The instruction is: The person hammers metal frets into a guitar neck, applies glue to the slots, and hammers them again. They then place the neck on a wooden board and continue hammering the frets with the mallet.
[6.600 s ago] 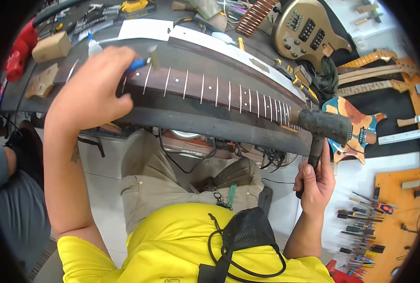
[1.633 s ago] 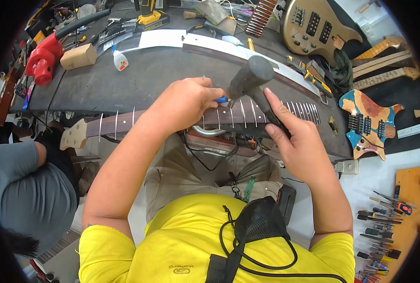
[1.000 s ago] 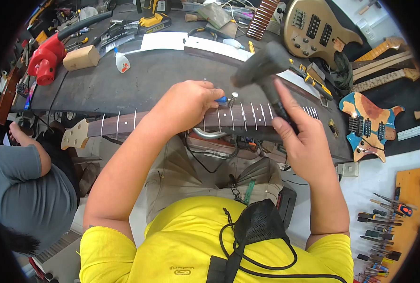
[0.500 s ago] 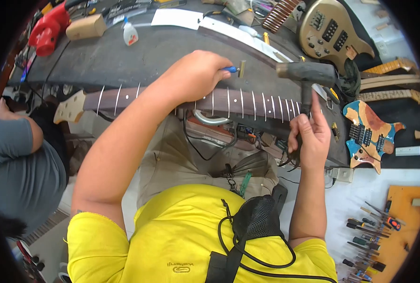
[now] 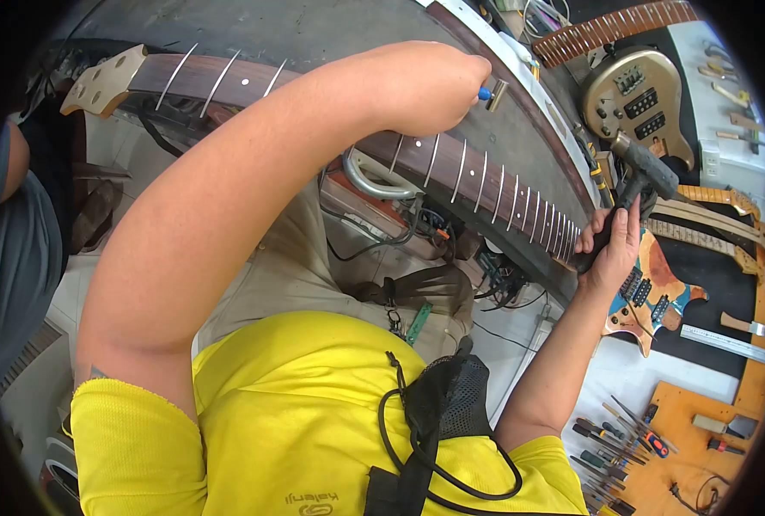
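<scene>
A long guitar neck [image 5: 477, 182] with a dark fretboard, white dots and metal frets lies along the bench edge, its pale headstock [image 5: 107, 83] at the left. My left hand [image 5: 434, 90] is closed around a small tool with a blue handle and a short metal crosspiece [image 5: 498, 96], held above the bench just beyond the neck. My forearm hides part of the frets. At the body end of the neck, my right hand [image 5: 615, 249] grips a hammer [image 5: 651, 170] by its black handle, head up.
Behind the neck stretches the dark bench [image 5: 331, 30]. To the right are a gold guitar body [image 5: 636, 103], a colourful guitar body [image 5: 657, 284] and several necks. Hand tools [image 5: 610, 443] hang at lower right. Another person's grey sleeve [image 5: 21, 249] shows at the left.
The view has shifted and turned. My right hand has tilted the hammer, and its extended index finger is now around the handle. My left hand still holds the blue-handled tool.
</scene>
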A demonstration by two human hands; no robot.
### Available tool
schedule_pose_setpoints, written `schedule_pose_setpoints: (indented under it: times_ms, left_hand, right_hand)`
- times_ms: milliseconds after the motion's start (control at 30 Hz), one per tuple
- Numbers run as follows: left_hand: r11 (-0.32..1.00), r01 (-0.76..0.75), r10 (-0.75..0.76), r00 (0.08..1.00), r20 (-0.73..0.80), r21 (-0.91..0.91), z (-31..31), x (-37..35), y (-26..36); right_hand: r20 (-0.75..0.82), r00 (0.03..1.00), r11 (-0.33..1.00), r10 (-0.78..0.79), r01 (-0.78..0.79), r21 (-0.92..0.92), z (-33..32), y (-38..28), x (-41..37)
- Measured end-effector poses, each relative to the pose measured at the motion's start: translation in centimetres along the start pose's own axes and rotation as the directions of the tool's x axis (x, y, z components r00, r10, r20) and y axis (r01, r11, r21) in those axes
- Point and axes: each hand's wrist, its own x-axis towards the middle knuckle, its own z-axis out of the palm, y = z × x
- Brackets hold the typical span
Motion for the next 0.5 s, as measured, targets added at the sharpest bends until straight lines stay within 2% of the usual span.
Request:
schedule_pose_setpoints:
  times_ms: [33,100,167,233,333,400,433,500]
  left_hand:
    - [1.000,-0.005,0.005,1.000,0.001,-0.003,0.0,0.1,0.0]
    - [0.999,0.032,-0.031,0.999,0.044,-0.036,-0.2,0.1,0.1]
    - [0.998,0.051,-0.048,0.997,0.064,-0.046,-0.4,0.0,0.3]
    - [0.996,0.074,-0.070,0.994,0.081,-0.051,-0.3,0.0,0.1]
    - [0.999,0.051,-0.050,0.997,0.050,-0.009,0.3,0.0,-0.2]
    - [0.997,0.004,0.008,0.988,-0.157,0.075,0.9,-0.2,-0.6]
    - [0.998,0.000,0.011,0.988,-0.157,0.069,0.0,-0.4,-0.1]
    - [0.962,0.025,0.007,0.993,-0.114,0.272,-2.0,-1.2,0.8]
  right_hand:
    - [-0.005,1.000,1.000,-0.001,0.001,-0.004,-0.1,0.3,0.1]
    - [0.100,0.994,0.983,0.050,-0.067,0.170,0.0,1.3,0.8]
    - [0.150,0.986,0.971,0.073,-0.105,0.217,-0.7,2.0,1.3]
    - [0.261,0.961,0.911,0.095,-0.189,0.365,-1.1,2.3,1.5]
    - [0.317,0.944,0.904,0.095,-0.215,0.369,-1.7,2.6,1.8]
    - [0.310,0.946,0.905,0.097,-0.214,0.367,-2.1,2.8,1.9]
    - [0.305,0.947,0.905,0.099,-0.213,0.369,-2.1,2.8,1.9]
    - [0.303,0.947,0.910,0.102,-0.212,0.357,-2.0,2.7,1.7]
